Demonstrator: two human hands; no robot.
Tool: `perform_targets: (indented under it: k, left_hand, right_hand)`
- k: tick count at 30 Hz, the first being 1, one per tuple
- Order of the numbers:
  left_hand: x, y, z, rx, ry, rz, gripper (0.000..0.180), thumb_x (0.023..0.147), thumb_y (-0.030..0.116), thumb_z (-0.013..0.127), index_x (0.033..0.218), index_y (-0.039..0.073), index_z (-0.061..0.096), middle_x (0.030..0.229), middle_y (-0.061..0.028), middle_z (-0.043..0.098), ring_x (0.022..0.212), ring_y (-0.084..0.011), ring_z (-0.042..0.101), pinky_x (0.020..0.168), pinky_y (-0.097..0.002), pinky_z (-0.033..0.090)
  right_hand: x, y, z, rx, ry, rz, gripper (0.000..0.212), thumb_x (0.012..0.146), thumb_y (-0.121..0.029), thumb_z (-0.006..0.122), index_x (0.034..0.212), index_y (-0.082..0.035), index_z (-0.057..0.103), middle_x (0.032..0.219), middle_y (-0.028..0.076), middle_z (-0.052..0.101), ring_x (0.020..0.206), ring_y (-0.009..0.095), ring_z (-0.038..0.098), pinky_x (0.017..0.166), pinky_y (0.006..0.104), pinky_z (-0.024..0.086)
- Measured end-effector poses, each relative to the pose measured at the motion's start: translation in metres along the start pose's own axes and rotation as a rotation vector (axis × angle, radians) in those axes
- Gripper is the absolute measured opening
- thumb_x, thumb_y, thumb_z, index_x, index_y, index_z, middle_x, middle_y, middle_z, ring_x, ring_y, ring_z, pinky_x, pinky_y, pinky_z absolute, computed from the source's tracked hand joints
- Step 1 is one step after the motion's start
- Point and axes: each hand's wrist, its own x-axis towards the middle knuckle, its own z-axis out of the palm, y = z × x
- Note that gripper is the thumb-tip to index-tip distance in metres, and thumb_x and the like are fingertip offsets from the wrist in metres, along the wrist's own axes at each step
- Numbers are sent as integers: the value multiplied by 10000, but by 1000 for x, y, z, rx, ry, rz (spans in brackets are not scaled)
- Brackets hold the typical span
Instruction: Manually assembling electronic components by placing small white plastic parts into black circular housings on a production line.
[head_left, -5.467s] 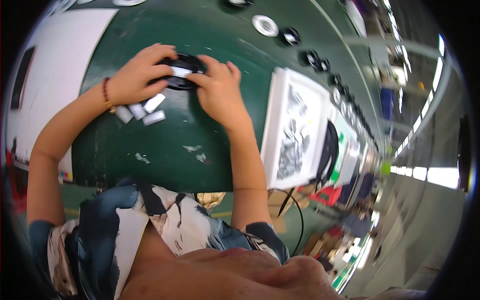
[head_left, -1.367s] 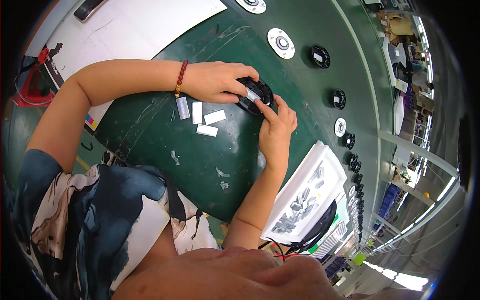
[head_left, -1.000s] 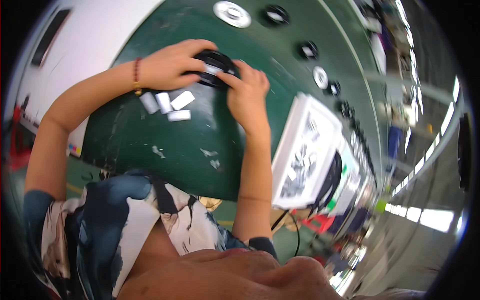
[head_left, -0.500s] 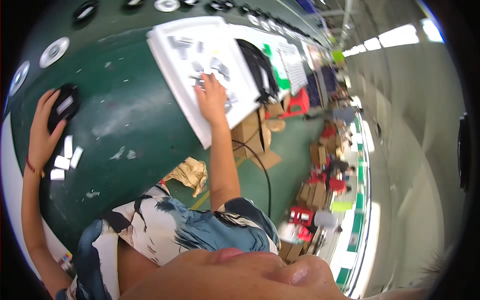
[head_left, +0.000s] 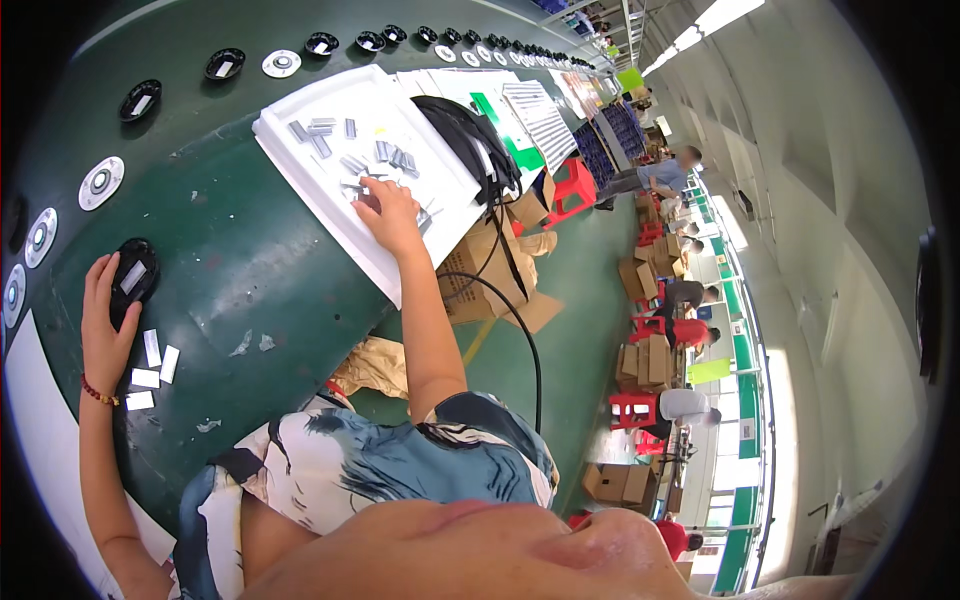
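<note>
On the green table at the left, my left hand (head_left: 108,325) is closed round the near edge of a black round dish-like part (head_left: 137,268), which carries a pale rectangular piece. Several small white rectangular pieces (head_left: 146,378) lie just beside that hand. My right hand (head_left: 393,215) reaches into a white shallow tray (head_left: 300,215). Its thumb and forefinger are apart and bent down among loose grey rectangular pieces (head_left: 392,155). Whether the fingertips touch one of these pieces is hard to make out.
Black round parts (head_left: 141,100) and white discs (head_left: 101,183) stand in a row along the far side. Right of the tray lies a bundle of black cables (head_left: 460,140). Cardboard boxes (head_left: 485,270) and a red stool (head_left: 570,192) are on the floor. Other people sit farther right.
The whole view has shifted, so the table's far row shows more. My right hand remains over the tray, with its fingers more bent. My left hand stays on the black part.
</note>
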Motion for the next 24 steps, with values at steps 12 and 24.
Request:
perform_targets:
  k: [12, 24]
  left_hand:
    - [0, 1, -2, 43, 14, 25, 679, 786, -8, 655, 1432, 71, 461, 1454, -155, 434, 1320, -337, 466, 1101, -380, 374]
    - [0, 3, -3, 17, 9, 15, 703, 774, -17, 657, 1440, 76, 452, 1450, -155, 437, 1309, -338, 476, 1098, -379, 380]
  right_hand:
    - [1, -8, -1, 124, -23, 80, 281, 807, -286, 754, 1018, -120, 668, 951, 43, 689, 957, 269, 568, 893, 440, 344]
    - [0, -2, 7, 167, 63, 67, 289, 808, -308, 761, 939, -73, 654, 894, 100, 692, 921, 301, 608, 847, 436, 392]
